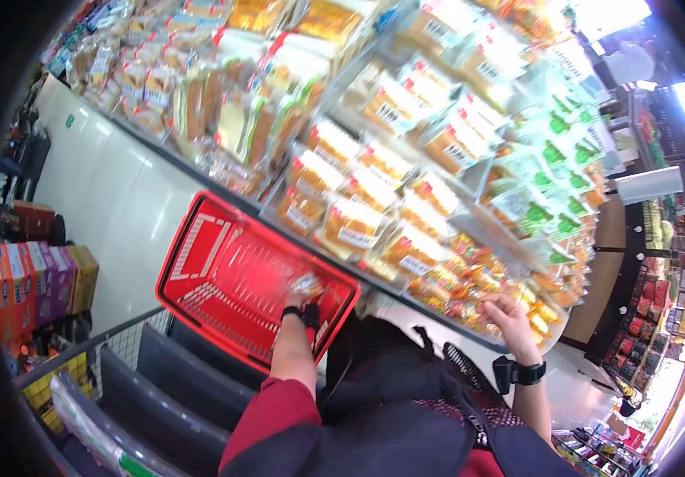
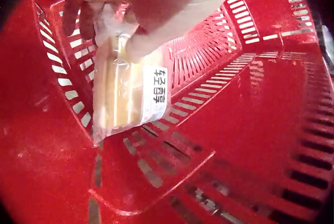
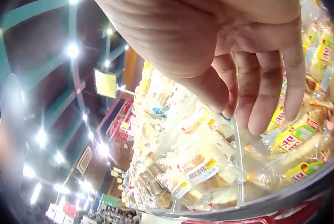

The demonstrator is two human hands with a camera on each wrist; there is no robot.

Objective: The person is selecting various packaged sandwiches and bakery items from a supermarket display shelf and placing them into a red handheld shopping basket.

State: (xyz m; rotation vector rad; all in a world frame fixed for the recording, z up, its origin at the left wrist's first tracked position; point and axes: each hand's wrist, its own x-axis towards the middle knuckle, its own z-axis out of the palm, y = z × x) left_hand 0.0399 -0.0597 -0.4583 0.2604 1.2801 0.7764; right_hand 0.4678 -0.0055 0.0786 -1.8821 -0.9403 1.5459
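Observation:
Inside the red shopping basket (image 1: 199,266), my left hand (image 2: 151,5) pinches the gathered end of a clear-wrapped packaged cake (image 2: 122,93) with a white label. The pale yellow cake hangs close over the slotted basket wall in the left wrist view; the head view shows that hand blurred. My right hand (image 1: 509,318) is over the front right edge of the bakery display, its fingers loosely bent with nothing between them. Below and beside those fingers lie small wrapped breads (image 3: 295,138) with yellow and red labels, next to a clear divider (image 3: 238,156).
Packaged breads with white labels (image 1: 354,222) fill the middle of the display, and green-marked packs (image 1: 553,155) stand farther right. A dark cart with grey panels (image 1: 175,374) sits at the lower left. Stacked colourful boxes (image 1: 36,278) stand beyond the aisle floor (image 1: 112,175).

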